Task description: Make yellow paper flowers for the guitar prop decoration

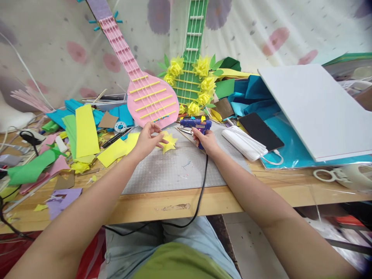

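My left hand (pixel 149 138) is over the cutting mat (pixel 162 176), its fingers curled at the left edge of a yellow star-shaped paper flower (pixel 170 142). The fingertips overlap its petals and appear to pinch it. In my right hand (pixel 207 141) is a blue glue gun (pixel 196 124), gripped by its handle, its nozzle pointing left. A black cord runs from the handle down over the table's front edge. Scissors (pixel 186 131) lie just left of this hand. Behind my hands lean a pink paper guitar (pixel 152 99) with yellow strips and a green one (pixel 186 89) trimmed with yellow flowers.
Coloured paper scraps (pixel 87 131) and a dark pen (pixel 117 136) crowd the left side. To the right lie a white power bank (pixel 244 143) with its cable, a black phone (pixel 261 130), a large white board (pixel 314 108) and a tape roll (pixel 354 176).
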{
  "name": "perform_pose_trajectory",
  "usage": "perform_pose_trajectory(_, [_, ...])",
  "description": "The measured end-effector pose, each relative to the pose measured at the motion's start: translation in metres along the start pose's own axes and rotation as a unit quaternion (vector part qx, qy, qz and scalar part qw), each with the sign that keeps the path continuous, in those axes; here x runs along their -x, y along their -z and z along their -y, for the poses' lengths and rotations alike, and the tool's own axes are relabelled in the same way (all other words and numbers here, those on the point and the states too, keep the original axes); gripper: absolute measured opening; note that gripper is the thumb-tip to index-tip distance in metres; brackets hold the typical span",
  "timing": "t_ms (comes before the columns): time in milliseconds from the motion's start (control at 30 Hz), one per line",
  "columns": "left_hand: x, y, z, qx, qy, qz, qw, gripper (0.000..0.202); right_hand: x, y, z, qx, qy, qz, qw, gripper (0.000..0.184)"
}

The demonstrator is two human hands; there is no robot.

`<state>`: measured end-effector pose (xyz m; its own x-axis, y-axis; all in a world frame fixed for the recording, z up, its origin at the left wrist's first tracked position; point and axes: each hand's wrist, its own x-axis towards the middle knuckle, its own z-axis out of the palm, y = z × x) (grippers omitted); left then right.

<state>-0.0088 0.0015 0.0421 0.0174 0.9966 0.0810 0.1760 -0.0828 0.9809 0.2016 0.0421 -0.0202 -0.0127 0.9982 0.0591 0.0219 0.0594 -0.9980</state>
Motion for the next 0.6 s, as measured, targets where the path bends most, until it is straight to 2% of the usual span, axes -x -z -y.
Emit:
perform_pose_trajectory(133, [0.002, -0.002, -0.002, 0.057, 0.029, 0.001, 0.998, 0.033, 0.001, -0.001, 0.002, -0.02, 0.002, -0.012, 1.0, 0.044])
perform_pose_trajectory(300, [-0.002, -0.004, -0.004, 0.116, 0.071, -0.03, 0.99, 0.031, 0.008, -0.009, 0.003, 0.073, 0.015, -0.021, 0.997, 0.043])
perform_pose_trajectory(433, [-0.005, 0.0, -0.004, 0.137, 0.079, -0.058, 0.986, 0.03, 0.008, -0.011, 0.001, 0.132, 0.02, -0.097, 0.986, 0.039])
perform_pose_trajectory(600, [-0.007, 0.008, -0.005, 0.148, 0.054, -0.066, 0.985, 0.028, -0.001, 0.003, 0.002, 0.123, 0.003, -0.18, 0.976, 0.041])
